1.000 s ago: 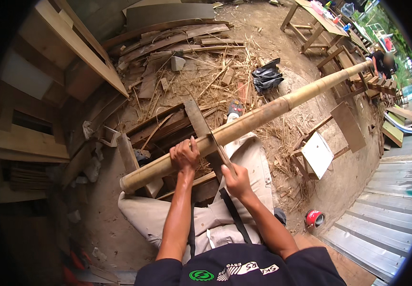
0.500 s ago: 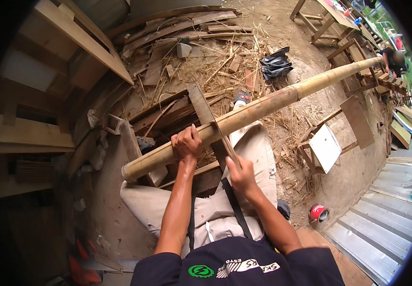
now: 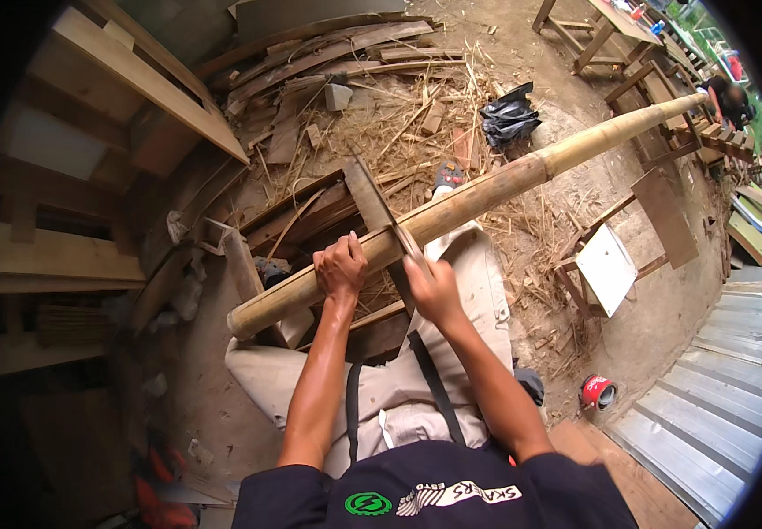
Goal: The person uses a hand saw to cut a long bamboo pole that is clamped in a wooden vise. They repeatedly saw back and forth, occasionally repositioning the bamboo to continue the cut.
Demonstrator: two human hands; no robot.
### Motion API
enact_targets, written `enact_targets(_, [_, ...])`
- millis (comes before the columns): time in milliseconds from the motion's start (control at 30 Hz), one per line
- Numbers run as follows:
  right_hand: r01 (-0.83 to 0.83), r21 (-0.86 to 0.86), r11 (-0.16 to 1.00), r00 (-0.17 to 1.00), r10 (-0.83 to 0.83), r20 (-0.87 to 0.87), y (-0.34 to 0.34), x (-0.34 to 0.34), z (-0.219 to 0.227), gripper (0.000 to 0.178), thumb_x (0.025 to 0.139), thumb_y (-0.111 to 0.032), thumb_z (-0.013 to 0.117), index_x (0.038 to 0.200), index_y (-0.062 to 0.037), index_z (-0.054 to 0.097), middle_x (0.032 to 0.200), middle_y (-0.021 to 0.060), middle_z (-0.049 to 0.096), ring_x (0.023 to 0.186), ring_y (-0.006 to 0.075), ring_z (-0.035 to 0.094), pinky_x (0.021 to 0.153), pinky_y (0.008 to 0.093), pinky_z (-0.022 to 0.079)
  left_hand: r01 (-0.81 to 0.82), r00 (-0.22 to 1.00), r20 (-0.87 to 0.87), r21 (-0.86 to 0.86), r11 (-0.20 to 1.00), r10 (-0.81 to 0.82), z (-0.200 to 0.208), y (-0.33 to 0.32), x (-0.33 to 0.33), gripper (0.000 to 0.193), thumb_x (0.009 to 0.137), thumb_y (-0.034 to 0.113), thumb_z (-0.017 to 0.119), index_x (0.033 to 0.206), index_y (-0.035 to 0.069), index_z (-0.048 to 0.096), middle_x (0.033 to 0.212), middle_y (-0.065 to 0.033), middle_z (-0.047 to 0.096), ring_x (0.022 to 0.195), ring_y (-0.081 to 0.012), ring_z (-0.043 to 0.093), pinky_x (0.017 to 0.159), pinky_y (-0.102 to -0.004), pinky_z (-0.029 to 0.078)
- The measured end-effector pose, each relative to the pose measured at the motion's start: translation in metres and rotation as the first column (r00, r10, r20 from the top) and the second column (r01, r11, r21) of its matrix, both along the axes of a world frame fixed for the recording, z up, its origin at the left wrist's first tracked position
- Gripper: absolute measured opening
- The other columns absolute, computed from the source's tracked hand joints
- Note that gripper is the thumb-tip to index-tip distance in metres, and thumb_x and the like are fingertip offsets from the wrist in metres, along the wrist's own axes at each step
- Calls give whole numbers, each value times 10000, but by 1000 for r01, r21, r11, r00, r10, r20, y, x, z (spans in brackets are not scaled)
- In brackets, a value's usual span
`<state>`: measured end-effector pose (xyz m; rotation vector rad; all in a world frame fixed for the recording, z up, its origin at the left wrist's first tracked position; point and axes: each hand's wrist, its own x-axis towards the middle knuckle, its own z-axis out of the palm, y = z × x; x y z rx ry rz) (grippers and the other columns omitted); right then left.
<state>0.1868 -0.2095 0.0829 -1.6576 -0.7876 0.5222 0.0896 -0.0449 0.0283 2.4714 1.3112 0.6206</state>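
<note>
Your left hand point(image 3: 342, 266) curls snugly over a long tan bamboo pole point(image 3: 486, 189) running near left to far right, as your closed right hand point(image 3: 434, 286), nearer it than before, grips a slim brown-handled blade point(image 3: 409, 244).

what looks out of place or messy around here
The crumpled black plastic bag beyond the bamboo pole looks discarded, lying on the dirt ground beside scattered wood scraps. No spilled liquid stands out.

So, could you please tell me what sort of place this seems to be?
Probably a rough woodworking yard or workshop, judging by the long bamboo pole, the pile of wooden boards and the straw-like scraps strewn over the dirt floor.
</note>
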Motion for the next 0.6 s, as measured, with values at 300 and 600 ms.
enact_targets(300, [-124, -276, 953, 985, 86, -148, -141, -58, 80, 163, 918, -108, 594, 831, 27, 620, 565, 160, 566, 486, 253, 617, 474, 371, 440, -62, 998, -35, -57, 996, 60, -4, 9, 1, 370, 968, 253, 507, 704, 43, 661, 682, -206, 666, 665, -371, 660, 713, -473, 498])
enact_targets(600, [9, -182, 983, 992, -31, -119, -35, -22, 33, 220, 942, -138, 604, 811, 39, 608, 584, 192, 553, 487, 254, 513, 498, 378, 415, -12, 998, -65, -109, 994, 5, 4, 19, 5, 499, 1000, 319, 430, 711, -7, 672, 696, -247, 660, 666, -418, 659, 692, -495, 494])
